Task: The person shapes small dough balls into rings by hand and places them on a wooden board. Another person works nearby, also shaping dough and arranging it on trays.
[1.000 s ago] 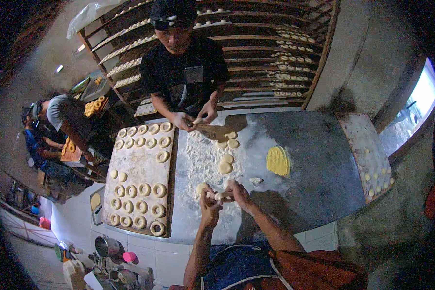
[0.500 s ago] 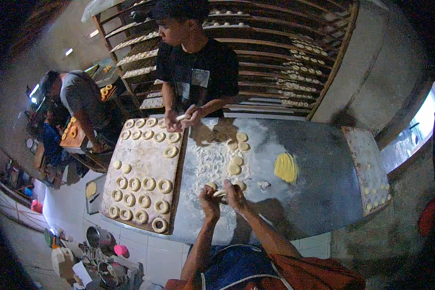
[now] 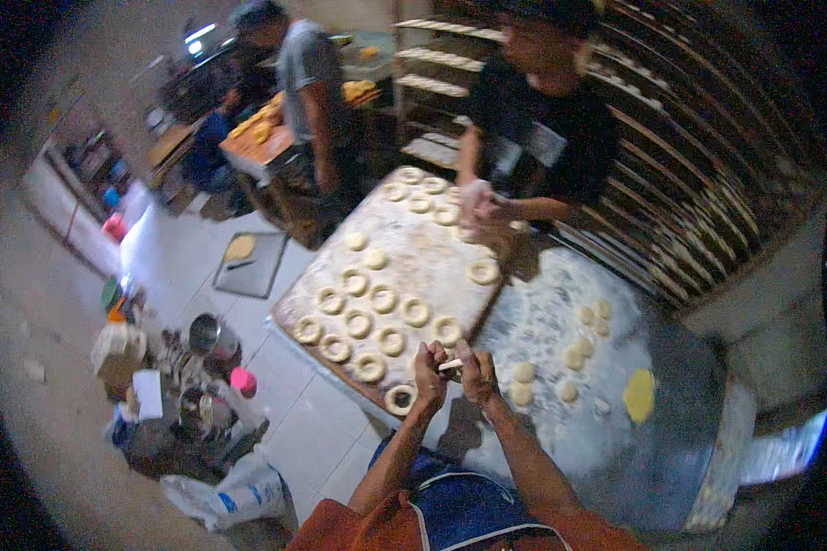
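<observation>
A pale piece of dough [image 3: 450, 365] is stretched between my two hands, seen nearly edge-on. My left hand [image 3: 430, 375] is closed on one end, and my right hand [image 3: 479, 375] is closed on the other. Both are above the near right edge of a floured wooden board [image 3: 420, 241]. Rows of dough rings [image 3: 383, 298] lie on that board, with two small solid dough rounds [image 3: 356, 241] among them. To the right, several dough rounds [image 3: 522, 372] rest on the floured metal table [image 3: 542, 441].
Across the table a co-worker's hands [image 3: 489, 207] are together over the board's far edge, blurred. A yellow patch [image 3: 640, 395] lies on the table at right. Racks [image 3: 698, 193] stand behind. Pots [image 3: 213, 335] and a plastic bag [image 3: 234, 491] are on the left floor.
The view has turned left. My hands have moved with the dough from over the floured table to the board's near right edge. The co-worker's hands remain together.
</observation>
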A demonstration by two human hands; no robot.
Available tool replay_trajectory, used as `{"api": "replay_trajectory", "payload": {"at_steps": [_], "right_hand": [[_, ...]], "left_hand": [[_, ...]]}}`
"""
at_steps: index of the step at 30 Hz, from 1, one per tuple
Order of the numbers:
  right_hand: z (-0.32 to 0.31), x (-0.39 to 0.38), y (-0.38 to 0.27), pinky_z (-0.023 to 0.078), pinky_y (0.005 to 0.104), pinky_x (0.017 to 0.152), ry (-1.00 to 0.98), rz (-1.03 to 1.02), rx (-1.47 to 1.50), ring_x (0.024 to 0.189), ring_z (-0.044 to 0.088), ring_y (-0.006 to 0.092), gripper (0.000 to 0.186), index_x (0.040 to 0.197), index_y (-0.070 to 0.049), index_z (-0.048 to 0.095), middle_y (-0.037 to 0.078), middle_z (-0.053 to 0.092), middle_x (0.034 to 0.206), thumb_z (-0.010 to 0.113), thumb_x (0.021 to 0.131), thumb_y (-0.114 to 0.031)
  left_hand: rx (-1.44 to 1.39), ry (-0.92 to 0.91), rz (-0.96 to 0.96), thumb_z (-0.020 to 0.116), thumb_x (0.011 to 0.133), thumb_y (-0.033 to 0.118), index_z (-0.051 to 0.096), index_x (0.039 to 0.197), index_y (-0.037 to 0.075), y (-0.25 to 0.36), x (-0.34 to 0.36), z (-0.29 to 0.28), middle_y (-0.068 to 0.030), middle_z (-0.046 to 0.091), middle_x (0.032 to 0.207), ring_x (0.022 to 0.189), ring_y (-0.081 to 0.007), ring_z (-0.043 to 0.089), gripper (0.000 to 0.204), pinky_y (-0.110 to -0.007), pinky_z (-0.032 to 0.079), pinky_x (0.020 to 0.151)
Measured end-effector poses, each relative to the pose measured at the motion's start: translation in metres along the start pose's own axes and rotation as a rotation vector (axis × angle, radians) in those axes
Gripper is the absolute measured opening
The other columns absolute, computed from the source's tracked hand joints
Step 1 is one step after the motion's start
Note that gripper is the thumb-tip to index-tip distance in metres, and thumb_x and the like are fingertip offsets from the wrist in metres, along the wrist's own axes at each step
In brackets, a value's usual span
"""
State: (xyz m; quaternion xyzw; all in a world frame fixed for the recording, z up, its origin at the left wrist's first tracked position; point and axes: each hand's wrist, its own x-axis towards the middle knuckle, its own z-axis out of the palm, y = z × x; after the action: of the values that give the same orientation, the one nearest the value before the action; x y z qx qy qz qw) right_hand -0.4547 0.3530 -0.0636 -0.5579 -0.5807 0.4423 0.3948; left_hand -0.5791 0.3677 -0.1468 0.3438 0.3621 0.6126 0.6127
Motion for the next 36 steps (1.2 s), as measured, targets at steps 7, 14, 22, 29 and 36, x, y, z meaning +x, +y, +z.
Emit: {"api": "replay_trajectory", "payload": {"at_steps": [7, 14, 22, 29, 36], "right_hand": [[0.134, 0.087, 0.001, 0.044, 0.0492, 0.080, -0.356, -0.609, -0.407, 0.085, 0.057, 0.0391, 0.047, 0.122, 0.004, 0.045, 0.020, 0.062, 0.095, 0.055, 0.085, -0.024], [0.234, 0.139, -0.053, 0.050, 0.0449, 0.078, -0.556, -0.425, -0.055, 0.093, 0.065, 0.0370, 0.057, 0.098, 0.000, 0.067, 0.020, 0.067, 0.100, 0.048, 0.090, -0.053], [0.278, 0.176, -0.074, 0.049, 0.0500, 0.079, -0.350, -0.298, -0.345, 0.095, 0.061, 0.0381, 0.058, 0.124, 0.002, 0.048, 0.024, 0.059, 0.106, 0.070, 0.081, -0.030], [0.144, 0.098, -0.058, 0.051, 0.0428, 0.082, -0.357, -0.042, -0.282, 0.091, 0.061, 0.0330, 0.061, 0.137, -0.001, 0.042, 0.021, 0.055, 0.117, 0.066, 0.084, -0.021], [-0.030, -0.061, 0.016, 0.053, 0.0414, 0.078, 0.307, 0.298, -0.385, 0.087, 0.066, 0.0282, 0.038, 0.121, -0.009, 0.055, 0.017, 0.064, 0.102, 0.066, 0.085, -0.009]], "left_hand": [[0.699, 0.418, 0.266, 0.050, 0.096, 0.020, 0.053, 0.083, 0.007, 0.071, 0.034, -0.119, -0.0033, 0.061, 0.076, 0.062, -0.0194, 0.055, 0.019, -0.038, 0.040, 0.051], [0.625, 0.583, 0.365, 0.040, 0.101, 0.027, 0.049, 0.080, 0.004, 0.131, 0.062, -0.212, -0.0013, 0.050, 0.073, 0.064, -0.0120, 0.045, 0.033, -0.030, 0.039, 0.057], [1.032, 0.774, 0.194, 0.040, 0.099, 0.025, 0.056, 0.080, 0.001, 0.189, 0.111, -0.283, -0.0140, 0.055, 0.073, 0.066, -0.0278, 0.051, 0.035, -0.042, 0.043, 0.064], [1.557, 0.378, 0.457, 0.069, 0.084, 0.021, 0.066, 0.100, 0.002, 0.159, 0.120, -0.339, -0.0148, 0.066, 0.084, 0.078, -0.0323, 0.062, 0.025, -0.042, 0.050, 0.072], [1.411, 0.395, 0.393, 0.068, 0.089, 0.016, 0.064, 0.110, -0.005, 0.181, 0.113, -0.302, -0.0137, 0.065, 0.092, 0.077, -0.0240, 0.062, 0.029, -0.035, 0.050, 0.072]]}}
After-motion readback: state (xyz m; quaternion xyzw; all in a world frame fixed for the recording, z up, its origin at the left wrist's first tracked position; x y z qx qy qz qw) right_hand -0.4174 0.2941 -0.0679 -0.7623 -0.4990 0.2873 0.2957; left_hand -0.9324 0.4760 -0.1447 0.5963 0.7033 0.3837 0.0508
